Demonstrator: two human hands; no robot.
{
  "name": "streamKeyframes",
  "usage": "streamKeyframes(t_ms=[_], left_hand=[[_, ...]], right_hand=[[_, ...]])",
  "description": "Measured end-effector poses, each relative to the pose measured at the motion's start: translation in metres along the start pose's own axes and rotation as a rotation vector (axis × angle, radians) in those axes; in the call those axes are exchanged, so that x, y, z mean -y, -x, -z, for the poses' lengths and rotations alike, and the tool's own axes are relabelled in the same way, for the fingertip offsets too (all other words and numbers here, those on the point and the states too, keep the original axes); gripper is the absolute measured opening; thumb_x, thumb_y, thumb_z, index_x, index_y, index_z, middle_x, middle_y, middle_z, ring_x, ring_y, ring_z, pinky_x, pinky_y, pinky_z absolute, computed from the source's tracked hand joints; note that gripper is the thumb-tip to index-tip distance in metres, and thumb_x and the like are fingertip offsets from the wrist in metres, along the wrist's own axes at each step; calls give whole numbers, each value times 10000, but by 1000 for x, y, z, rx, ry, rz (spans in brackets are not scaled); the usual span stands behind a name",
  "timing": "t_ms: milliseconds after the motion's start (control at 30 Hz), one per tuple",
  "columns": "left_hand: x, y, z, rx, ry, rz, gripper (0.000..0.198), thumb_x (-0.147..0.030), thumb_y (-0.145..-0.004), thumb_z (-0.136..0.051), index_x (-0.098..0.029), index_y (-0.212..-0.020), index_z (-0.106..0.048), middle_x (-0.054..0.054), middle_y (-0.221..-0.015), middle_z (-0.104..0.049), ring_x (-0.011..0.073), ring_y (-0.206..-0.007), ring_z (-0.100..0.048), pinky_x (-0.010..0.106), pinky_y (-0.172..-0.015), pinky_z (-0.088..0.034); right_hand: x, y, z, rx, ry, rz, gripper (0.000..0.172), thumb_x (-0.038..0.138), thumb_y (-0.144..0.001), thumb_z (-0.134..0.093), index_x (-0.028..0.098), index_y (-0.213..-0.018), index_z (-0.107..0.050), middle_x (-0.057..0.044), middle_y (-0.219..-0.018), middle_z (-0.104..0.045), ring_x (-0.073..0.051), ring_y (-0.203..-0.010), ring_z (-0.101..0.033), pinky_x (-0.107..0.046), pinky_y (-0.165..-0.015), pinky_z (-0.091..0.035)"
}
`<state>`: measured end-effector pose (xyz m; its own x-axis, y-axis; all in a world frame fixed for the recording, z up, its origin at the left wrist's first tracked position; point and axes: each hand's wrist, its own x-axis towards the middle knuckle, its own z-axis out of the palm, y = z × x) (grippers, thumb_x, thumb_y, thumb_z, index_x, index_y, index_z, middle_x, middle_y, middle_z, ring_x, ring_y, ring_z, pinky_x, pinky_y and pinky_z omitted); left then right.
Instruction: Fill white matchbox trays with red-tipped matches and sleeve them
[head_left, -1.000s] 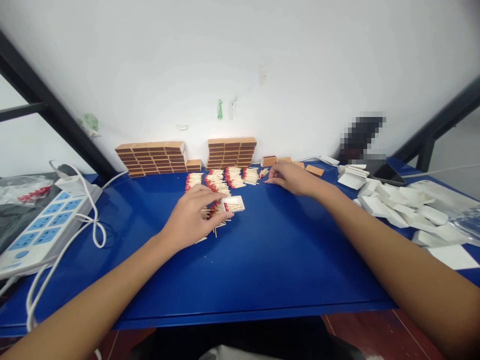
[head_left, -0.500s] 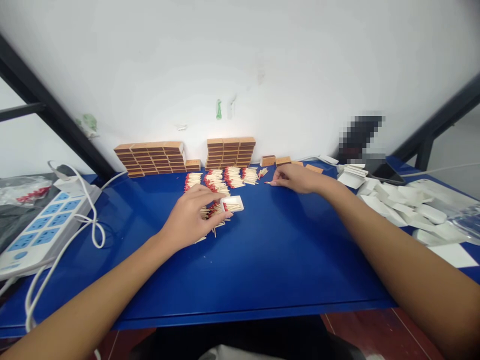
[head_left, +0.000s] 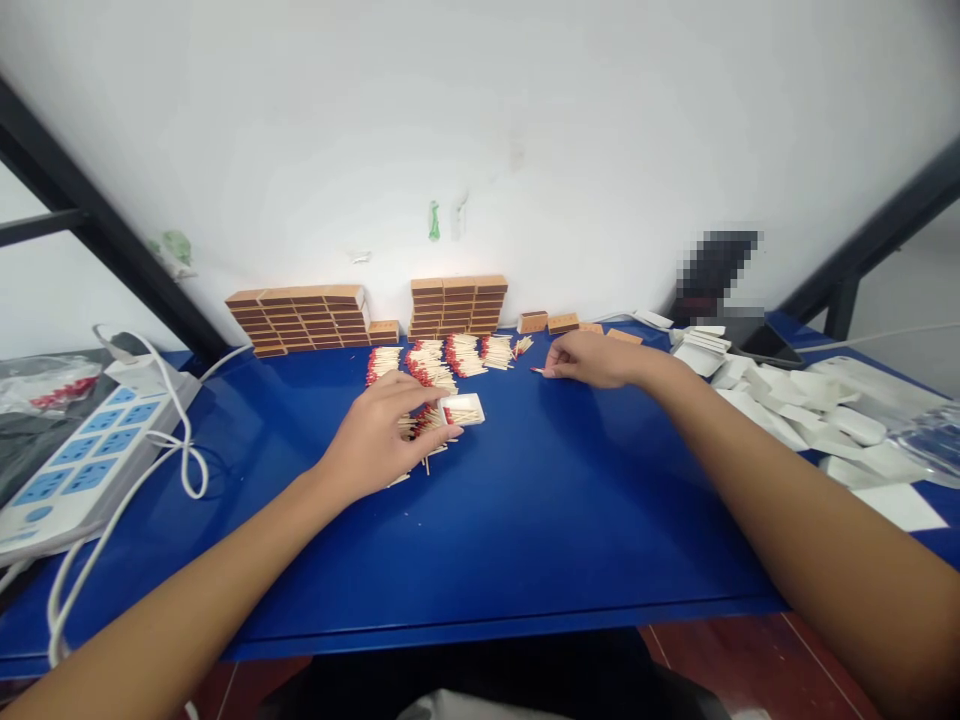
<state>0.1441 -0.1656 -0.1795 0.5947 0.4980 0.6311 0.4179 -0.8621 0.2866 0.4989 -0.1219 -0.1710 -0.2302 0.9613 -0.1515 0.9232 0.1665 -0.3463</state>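
The white matchbox tray (head_left: pixel 472 402) sits near the middle of the blue tabletop (head_left: pixel 525 530), just in front of the rows of matches, its hollow side up so that the few matches (head_left: pixel 466 416) in it lie in view, red heads toward the left end. The left hand (head_left: pixel 384 430) holds it by that end, thumb along the near wall and fingers at the far one, a narrow grip that seems meant to steady the tray while leaving its mouth uncovered; whether its base touches the table I cannot tell. Beneath and beside this hand is a loose heap of matches (head_left: pixel 421 422), partly hidden by it. The right hand (head_left: pixel 589 360) is well apart, thumb and forefinger brought together low over the table, with a tiny reddish tip at their ends, probably a match, though too small to be sure. Behind the tray, bunches of matches (head_left: pixel 465 355) lie side by side with heads mostly to the left, likely aligned so that they can be lifted together. Against the wall (head_left: pixel 480 130), matchboxes (head_left: pixel 300 318) are stacked in tight tiers, presumably to save room, and a few single boxes (head_left: pixel 562 323) stand or lie nearer the right hand. Far right, more white trays (head_left: pixel 795 395) are jumbled within arm's reach, while a power strip (head_left: pixel 82 455) and its white cable (head_left: pixel 196 465) keep to the left edge, perhaps to stay out of the way
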Motion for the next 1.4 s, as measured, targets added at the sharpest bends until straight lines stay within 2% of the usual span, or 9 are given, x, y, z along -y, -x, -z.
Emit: streamKeyframes(t_ms=[133,267,400,533,800,1100,1300,1400], left_hand=[[1,0,0,1,-5,-6,353,-418,-894,-788,-188,-1159,-752,80,-967,-764,229,-925,-682,388,-862,-576],[1,0,0,13,6,12,337,-412,-901,-780,-202,-1164,-754,77,-980,-763,228,-932,-684,391,-873,-576],[1,0,-1,10,4,21,338,-428,-902,-775,-209,-1159,-758,78,-971,-763,232,-927,-687,402,-876,-581],[1,0,-1,6,0,18,342,-423,-898,-781,-196,-1153,-758,82,-972,-760,232,-927,-684,403,-873,-582],[0,0,0,14,4,26,347,-418,-894,-786,-199,-1161,-757,81,-986,-764,235,-939,-686,404,-878,-580],[0,0,-1,-7,-23,4,358,-406,-881,-804,-182,-1155,-754,77,-977,-768,227,-922,-682,371,-849,-571],[0,-1,-1,4,-12,-6,351,-401,-887,-800,-186,-1159,-751,67,-983,-772,217,-920,-677,367,-852,-569],[-1,0,-1,-4,-5,-10,349,-395,-876,-812,-186,-1149,-754,67,-986,-775,217,-920,-681,362,-847,-570]], right_hand=[[4,4,2,-26,53,-1,251,438,-899,-654,222,-776,-692,-86,-876,-756,-265,-809,-676,-360,-702,-479],[14,6,2,-99,73,16,218,360,-949,-587,214,-798,-646,-86,-865,-742,-249,-793,-660,-349,-693,-455],[34,10,1,-192,-21,135,156,321,-951,-567,204,-917,-666,-69,-899,-751,-215,-798,-660,-317,-690,-452],[56,18,1,-233,-117,268,194,351,-932,-595,199,-940,-715,-60,-897,-757,-205,-796,-658,-313,-694,-449],[78,29,4,-192,-165,303,244,388,-925,-600,182,-910,-730,-64,-857,-744,-192,-736,-621,-320,-670,-425],[103,39,-2,-133,-307,394,288,452,-947,-614,186,-878,-700,-52,-888,-721,-169,-768,-589,-306,-697,-415],[108,39,-5,-64,-347,388,402,572,-917,-643,176,-873,-703,-49,-832,-701,-163,-719,-546,-308,-666,-379],[108,39,-7,-33,-377,383,374,541,-911,-660,173,-866,-703,-43,-811,-696,-158,-707,-542,-304,-648,-377]])
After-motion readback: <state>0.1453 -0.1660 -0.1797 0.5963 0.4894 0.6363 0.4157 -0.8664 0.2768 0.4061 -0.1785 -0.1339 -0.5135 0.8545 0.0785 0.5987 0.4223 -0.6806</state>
